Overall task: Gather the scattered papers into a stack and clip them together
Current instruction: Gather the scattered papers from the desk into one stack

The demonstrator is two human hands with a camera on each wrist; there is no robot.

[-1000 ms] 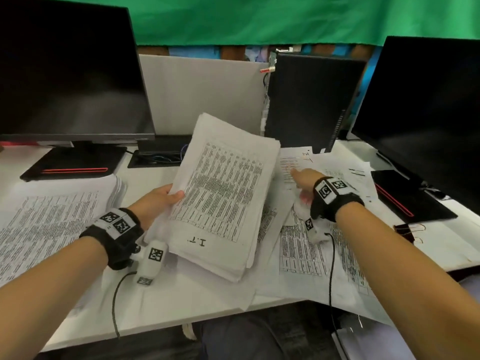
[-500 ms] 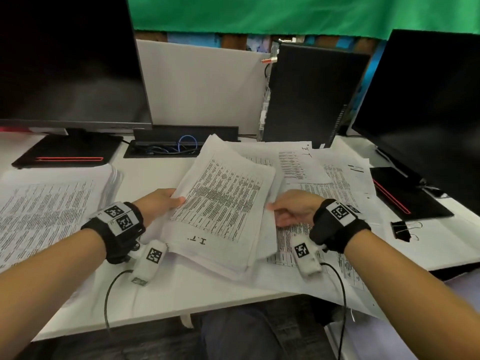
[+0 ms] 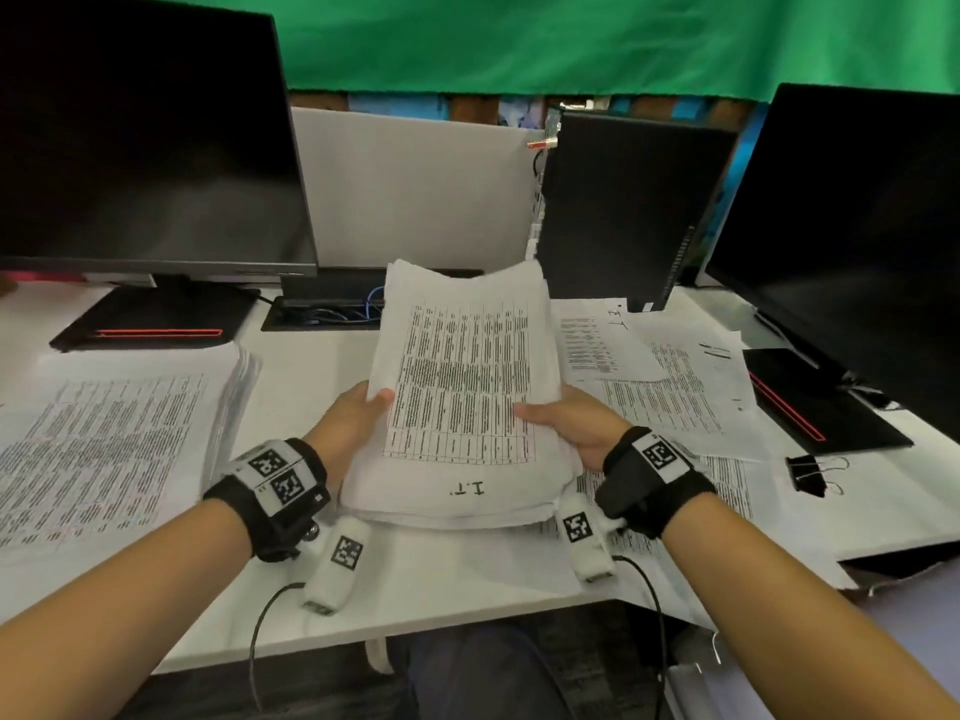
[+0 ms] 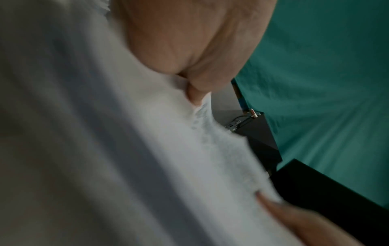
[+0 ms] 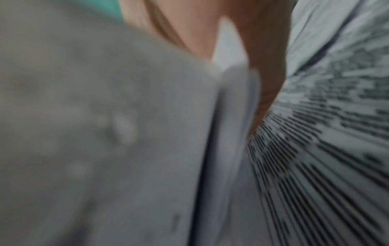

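A thick stack of printed papers (image 3: 462,387) marked "I.T" is held tilted up above the white desk (image 3: 291,387) at the centre. My left hand (image 3: 358,413) grips its left edge, thumb on top. My right hand (image 3: 566,415) grips the right edge the same way. Loose printed sheets (image 3: 670,387) lie scattered on the desk to the right. A black binder clip (image 3: 808,472) lies at the right, clear of both hands. Both wrist views are blurred; the left wrist view shows the paper stack (image 4: 147,149) against my palm, the right wrist view the stack's edge (image 5: 227,133).
Another thick paper pile (image 3: 114,439) lies at the left. Dark monitors stand at the left (image 3: 140,148) and right (image 3: 852,226), with a black computer case (image 3: 623,210) and a grey partition (image 3: 410,189) behind. The desk's front edge is near my wrists.
My right hand came back from the far sheets and took hold of the stack's right edge. The stack swung from slanted to square and rose, held by both hands.
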